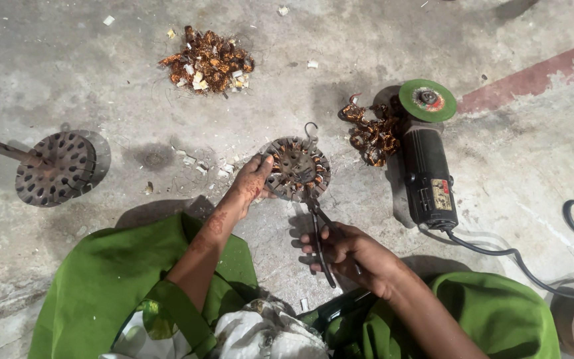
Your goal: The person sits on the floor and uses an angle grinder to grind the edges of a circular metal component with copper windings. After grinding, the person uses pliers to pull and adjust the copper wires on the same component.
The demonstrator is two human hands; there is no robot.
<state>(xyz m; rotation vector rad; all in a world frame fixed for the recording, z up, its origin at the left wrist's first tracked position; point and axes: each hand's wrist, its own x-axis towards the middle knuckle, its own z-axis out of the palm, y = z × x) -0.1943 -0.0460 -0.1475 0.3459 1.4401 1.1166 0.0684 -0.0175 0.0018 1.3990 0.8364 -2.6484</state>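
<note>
A: The round copper-wound stator point(296, 169) on the concrete floor point(513, 166) is steadied by the left hand point(252, 181); dark metal pliers point(320, 233) are gripped by the right hand point(347, 252).

B: Fingers could be nicked if the pliers slipped off wire.

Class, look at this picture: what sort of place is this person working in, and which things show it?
Probably a floor-level scrap or motor-repair workshop: bare concrete floor, an angle grinder, heaps of stripped copper wire, and a motor stator being worked with pliers.
</note>
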